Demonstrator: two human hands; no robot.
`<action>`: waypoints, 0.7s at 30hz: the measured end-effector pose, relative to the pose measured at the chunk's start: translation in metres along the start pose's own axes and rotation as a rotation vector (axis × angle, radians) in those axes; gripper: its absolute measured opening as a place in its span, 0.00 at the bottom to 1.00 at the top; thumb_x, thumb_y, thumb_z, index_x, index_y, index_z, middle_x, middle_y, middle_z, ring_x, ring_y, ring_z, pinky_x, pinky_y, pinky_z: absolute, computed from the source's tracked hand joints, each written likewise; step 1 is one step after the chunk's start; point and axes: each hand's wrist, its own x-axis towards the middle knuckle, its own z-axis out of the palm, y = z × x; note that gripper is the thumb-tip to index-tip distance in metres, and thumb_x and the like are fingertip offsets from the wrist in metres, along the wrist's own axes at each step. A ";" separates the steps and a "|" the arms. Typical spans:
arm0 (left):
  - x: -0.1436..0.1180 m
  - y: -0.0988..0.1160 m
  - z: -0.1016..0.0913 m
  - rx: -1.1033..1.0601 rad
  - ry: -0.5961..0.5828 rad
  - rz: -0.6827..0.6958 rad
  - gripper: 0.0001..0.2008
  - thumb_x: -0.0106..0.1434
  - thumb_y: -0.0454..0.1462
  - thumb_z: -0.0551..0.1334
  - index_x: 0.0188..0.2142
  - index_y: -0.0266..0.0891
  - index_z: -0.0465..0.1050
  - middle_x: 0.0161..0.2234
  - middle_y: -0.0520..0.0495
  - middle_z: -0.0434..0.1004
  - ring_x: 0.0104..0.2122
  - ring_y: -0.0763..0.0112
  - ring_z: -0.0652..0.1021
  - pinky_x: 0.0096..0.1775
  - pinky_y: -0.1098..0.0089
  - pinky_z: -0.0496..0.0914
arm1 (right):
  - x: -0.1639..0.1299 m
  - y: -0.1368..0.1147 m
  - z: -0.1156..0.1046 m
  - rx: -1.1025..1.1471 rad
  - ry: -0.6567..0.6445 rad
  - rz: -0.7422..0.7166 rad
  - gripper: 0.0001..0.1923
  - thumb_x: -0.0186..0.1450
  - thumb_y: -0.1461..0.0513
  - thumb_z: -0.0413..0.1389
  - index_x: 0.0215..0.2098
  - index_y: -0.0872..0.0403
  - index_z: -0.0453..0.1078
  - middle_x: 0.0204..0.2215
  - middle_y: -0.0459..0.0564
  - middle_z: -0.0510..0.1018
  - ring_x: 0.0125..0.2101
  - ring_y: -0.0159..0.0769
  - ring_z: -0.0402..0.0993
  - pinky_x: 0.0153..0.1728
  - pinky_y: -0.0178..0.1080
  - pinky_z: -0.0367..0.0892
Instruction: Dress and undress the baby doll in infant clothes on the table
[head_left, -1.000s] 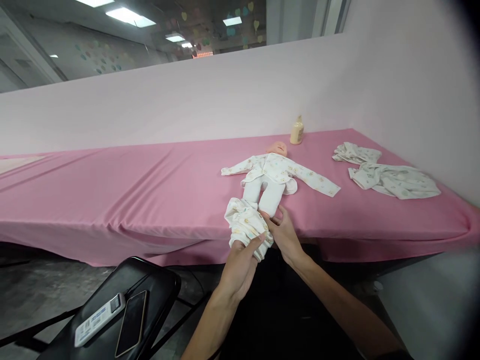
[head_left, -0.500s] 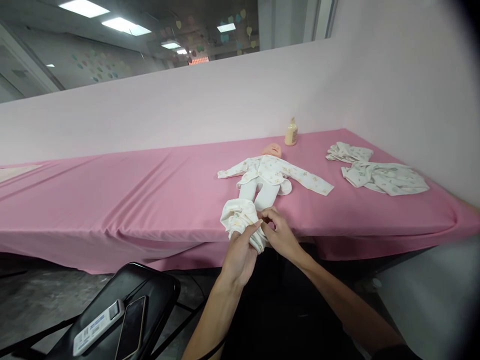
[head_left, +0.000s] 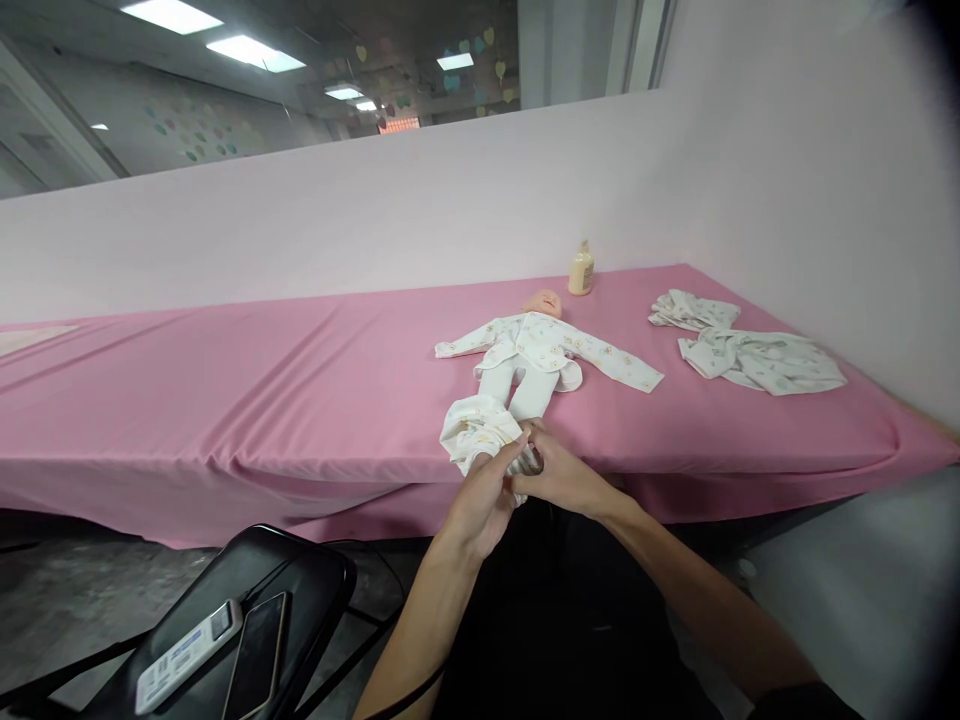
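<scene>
**Both hands bunch the trousers at the doll's feet**

The left hand [head_left: 480,495] has its fingers curled and clamped on the gathered trousers [head_left: 480,432], thumb on top of the folds. The right hand [head_left: 559,472] meets it from the other side, fingertips pinched into the same cloth right at the end of the doll's right-side leg; the foot itself is hidden under the fingers. The trousers lie in a crumpled roll at the near edge of the table [head_left: 225,400], touching the legs of the doll [head_left: 536,345], which lies on its back, arms spread, head toward the wall.

By the look of it the step in hand is opening a trouser leg over a foot. The next move seems to call for holding the opening wide with one hand while the other guides the foot in.

A bottle [head_left: 580,270] stands beyond the head. More clothes [head_left: 750,345] lie well apart to the right. A phone [head_left: 255,655] and a remote [head_left: 187,655] rest on a chair [head_left: 315,580].
</scene>
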 end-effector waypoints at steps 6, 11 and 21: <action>-0.002 -0.004 0.003 0.021 0.025 0.046 0.16 0.60 0.42 0.67 0.46 0.38 0.75 0.46 0.44 0.77 0.47 0.67 0.76 0.50 0.68 0.70 | -0.006 -0.008 0.019 -0.347 0.312 -0.148 0.02 0.60 0.66 0.52 0.31 0.52 0.63 0.33 0.46 0.70 0.33 0.35 0.67 0.35 0.39 0.62; 0.000 -0.016 0.002 0.091 0.048 0.130 0.16 0.60 0.41 0.67 0.46 0.38 0.75 0.46 0.44 0.77 0.49 0.66 0.75 0.52 0.66 0.68 | -0.003 0.004 0.016 -0.396 0.380 -0.140 0.06 0.61 0.65 0.49 0.27 0.51 0.59 0.28 0.46 0.69 0.27 0.34 0.63 0.28 0.38 0.56; -0.009 -0.023 0.003 0.175 0.104 0.252 0.16 0.62 0.41 0.65 0.49 0.40 0.72 0.50 0.44 0.74 0.55 0.66 0.71 0.59 0.64 0.61 | 0.007 0.018 0.003 -0.304 0.409 -0.061 0.05 0.61 0.61 0.53 0.36 0.52 0.66 0.32 0.45 0.72 0.31 0.35 0.66 0.31 0.38 0.60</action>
